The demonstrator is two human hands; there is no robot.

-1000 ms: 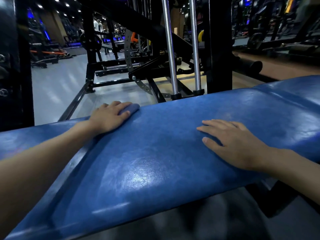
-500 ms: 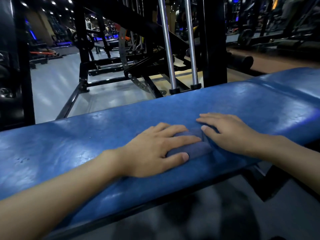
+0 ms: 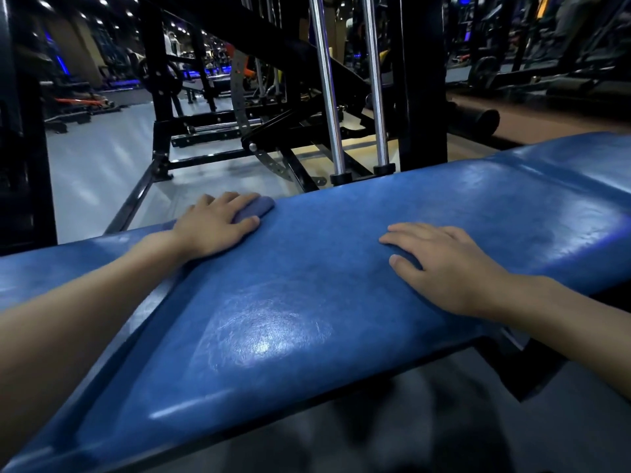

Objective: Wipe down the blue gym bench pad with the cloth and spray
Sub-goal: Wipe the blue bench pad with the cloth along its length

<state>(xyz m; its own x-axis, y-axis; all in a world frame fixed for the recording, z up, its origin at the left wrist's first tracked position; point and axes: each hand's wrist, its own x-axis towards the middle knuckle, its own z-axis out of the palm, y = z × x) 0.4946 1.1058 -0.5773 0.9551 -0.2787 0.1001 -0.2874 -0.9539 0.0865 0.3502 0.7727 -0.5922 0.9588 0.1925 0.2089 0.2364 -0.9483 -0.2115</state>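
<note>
Gym hall, blue bench pad [image 3: 307, 302].
Left hand [image 3: 215, 223] flat, pressing blue cloth [image 3: 259, 207] at pad's far edge; right hand [image 3: 444, 264] flat on pad, empty.

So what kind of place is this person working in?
Most likely a gym. A long blue bench pad lies in front, a black machine frame with two chrome guide rods stands just behind it, and more exercise machines fill the dim hall beyond.
</note>
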